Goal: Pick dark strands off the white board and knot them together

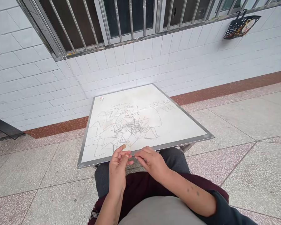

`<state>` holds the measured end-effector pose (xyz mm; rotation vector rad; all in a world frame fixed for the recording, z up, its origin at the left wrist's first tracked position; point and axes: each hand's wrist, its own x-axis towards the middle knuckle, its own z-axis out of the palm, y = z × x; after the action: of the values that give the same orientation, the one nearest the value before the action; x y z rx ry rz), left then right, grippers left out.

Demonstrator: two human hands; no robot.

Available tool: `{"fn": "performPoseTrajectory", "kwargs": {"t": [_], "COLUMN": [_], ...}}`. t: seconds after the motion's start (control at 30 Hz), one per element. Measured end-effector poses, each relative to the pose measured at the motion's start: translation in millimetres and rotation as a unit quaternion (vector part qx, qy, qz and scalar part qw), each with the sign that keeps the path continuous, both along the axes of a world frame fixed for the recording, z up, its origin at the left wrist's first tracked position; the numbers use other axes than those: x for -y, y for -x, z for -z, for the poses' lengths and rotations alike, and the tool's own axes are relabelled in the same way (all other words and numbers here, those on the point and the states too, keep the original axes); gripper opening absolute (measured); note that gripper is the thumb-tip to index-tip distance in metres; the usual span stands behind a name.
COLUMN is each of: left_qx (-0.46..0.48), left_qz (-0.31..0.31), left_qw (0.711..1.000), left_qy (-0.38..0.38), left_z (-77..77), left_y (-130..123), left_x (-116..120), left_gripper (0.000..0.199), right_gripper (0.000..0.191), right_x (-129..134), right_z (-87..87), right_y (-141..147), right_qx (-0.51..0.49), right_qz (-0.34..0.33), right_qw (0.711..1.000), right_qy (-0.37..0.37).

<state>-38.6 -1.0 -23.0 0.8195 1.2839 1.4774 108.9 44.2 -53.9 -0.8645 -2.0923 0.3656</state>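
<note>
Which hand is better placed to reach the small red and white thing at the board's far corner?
Probably the left hand: the small object lies on the whiteboard's far left side; the right hand would cross over.

Whatever those fingers (127, 155) pinch is too small to tell. The tabletop (178, 125) hides its legs, and the hanging basket (241, 26) blurs out.

Two hands are showing, a left hand (118, 165) and a right hand (152, 162). One whiteboard (178, 125) is lying in front of them, carrying one small red-and-white object (101, 98) near its far corner. One dark basket (241, 26) is hanging on the wall. One barred window (121, 18) is running above the tiles.
</note>
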Motion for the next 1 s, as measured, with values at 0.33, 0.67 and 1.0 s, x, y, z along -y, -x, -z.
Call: {"fn": "performPoseTrajectory", "kwargs": {"t": [0.33, 0.67, 1.0], "left_qx": [0.017, 0.009, -0.055], "left_qz": [-0.008, 0.017, -0.016], "left_qw": [1.000, 1.000, 0.993], "left_qy": [0.004, 0.015, 0.100], "left_z": [2.7, 2.6, 51.4], "left_y": [0.5, -2.2, 38.3], "left_x": [0.6, 1.0, 15.2], "left_gripper": [0.044, 0.043, 0.057], "right_gripper": [0.014, 0.015, 0.011], "right_x": [-3.5, -2.3, -80.8], "right_z": [-0.2, -0.4, 18.1], "right_y": [-2.0, -1.4, -83.9], "right_qx": [0.000, -0.009, 0.138], "right_qz": [0.018, 0.015, 0.253], "right_qw": [0.999, 0.999, 0.958], "right_qy": [-0.037, -0.041, -0.006]}}
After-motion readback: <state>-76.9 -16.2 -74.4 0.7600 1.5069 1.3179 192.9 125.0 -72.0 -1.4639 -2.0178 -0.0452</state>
